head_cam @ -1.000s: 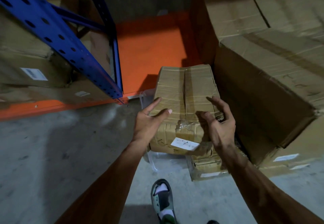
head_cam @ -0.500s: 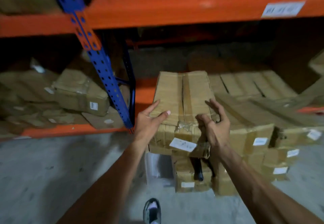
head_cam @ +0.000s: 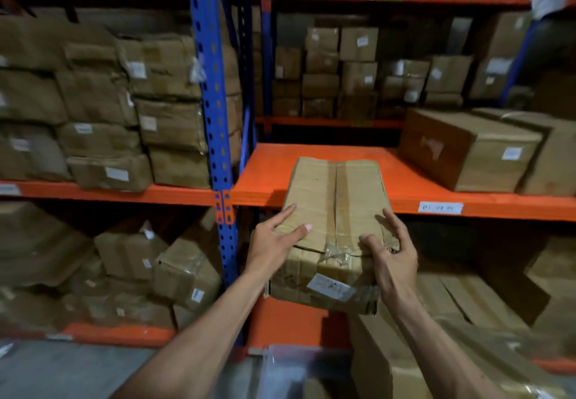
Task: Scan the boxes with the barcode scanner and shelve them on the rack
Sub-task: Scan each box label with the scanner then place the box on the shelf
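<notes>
While both hands, left hand (head_cam: 274, 242) and right hand (head_cam: 389, 258), clasp the taped brown cardboard box (head_cam: 333, 211), its far end beyond the fingers overlaps the orange rack shelf (head_cam: 405, 180); shelving underway, pushing forward likely next.

A cardboard box (head_cam: 333, 211) sits between the left hand (head_cam: 274, 244) and the right hand (head_cam: 389, 255), its far end over the front edge of the middle shelf (head_cam: 311, 167). A larger box (head_cam: 467, 149) lies on that shelf to the right. Left of the rack upright (head_cam: 212, 102), stacked boxes (head_cam: 124, 111) fill the neighbouring bay. Behind the shelf, smaller boxes (head_cam: 358, 71) stand piled.
</notes>
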A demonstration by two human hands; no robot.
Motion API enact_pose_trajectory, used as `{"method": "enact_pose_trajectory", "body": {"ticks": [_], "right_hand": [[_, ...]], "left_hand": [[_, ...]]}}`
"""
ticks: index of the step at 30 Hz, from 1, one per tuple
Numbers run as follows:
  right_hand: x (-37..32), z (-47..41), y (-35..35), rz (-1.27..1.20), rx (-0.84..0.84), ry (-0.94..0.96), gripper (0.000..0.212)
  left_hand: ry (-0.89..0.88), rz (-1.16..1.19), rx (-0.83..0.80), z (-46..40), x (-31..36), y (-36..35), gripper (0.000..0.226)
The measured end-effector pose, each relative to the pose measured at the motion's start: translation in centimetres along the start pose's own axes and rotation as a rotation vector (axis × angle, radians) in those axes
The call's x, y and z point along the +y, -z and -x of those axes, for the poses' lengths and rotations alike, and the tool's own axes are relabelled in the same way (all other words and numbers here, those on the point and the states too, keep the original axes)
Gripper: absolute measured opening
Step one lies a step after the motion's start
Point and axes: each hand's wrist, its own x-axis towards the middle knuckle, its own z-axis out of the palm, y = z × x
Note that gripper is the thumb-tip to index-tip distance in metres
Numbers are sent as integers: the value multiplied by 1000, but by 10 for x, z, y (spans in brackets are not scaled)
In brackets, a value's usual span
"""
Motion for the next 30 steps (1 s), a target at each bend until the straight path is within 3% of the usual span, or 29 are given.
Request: {"method": "enact_pose_trajectory", "body": {"ticks": [9, 19, 22, 23, 25, 27, 29, 30], "right_hand": [[-19, -88, -98, -42, -79, 59, 65], [63, -218, -232, -46, -39, 24, 58], [72, -250, -261, -28, -5, 38, 55], [75, -260, -270, 6, 1, 42, 53], [76, -274, -286, 88, -8, 31, 48], [77, -286, -297, 270, -10, 61, 52], [83, -295, -304, 629, 3, 253, 61], [87, -296, -305, 780, -1, 447, 62]], "left_hand": [[-81, -18, 89, -104, 18, 59, 58], [-24, -110, 88, -268, -31, 110, 59], [6, -233, 110, -313, -45, 115, 61], [-52, -346, 137, -326, -50, 115, 59], [-386, -707, 209, -347, -60, 116, 53], [-732, -1056, 78, -355, -73, 117, 61], [-837, -1250, -52, -353, -88, 122, 72], [-858, -1283, -59, -352, -93, 125, 75]]}}
